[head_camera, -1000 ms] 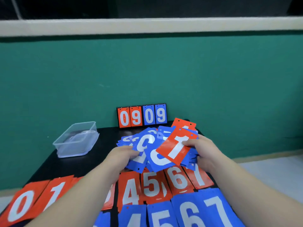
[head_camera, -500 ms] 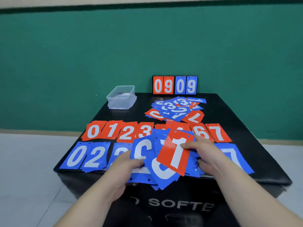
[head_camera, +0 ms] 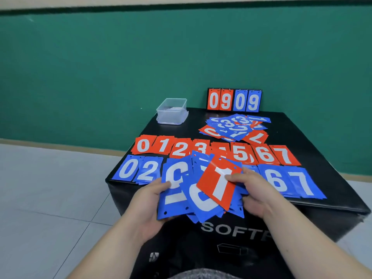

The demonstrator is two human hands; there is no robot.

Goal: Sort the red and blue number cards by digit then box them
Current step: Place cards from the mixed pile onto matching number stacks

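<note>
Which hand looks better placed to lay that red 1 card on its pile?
Probably the right hand: it pinches the red plastic card marked 1, which lies on top of the fan. The left hand grips the fanned blue number cards beneath, so it is busy.

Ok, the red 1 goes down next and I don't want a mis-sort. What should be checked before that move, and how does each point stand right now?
1. Grip on the red 1 card: ok, the right hand pinches it, thumb on its face.
2. Digit and colour readable: ok, a white 1 on red.
3. The red 1 pile in view and uncovered: ok, second in the red row, between 0 and 2.
4. The left hand holds the blue cards: ok, fanned in its grip.
5. The red 1 card separate from the blue cards under it: cannot tell, they overlap.
</note>
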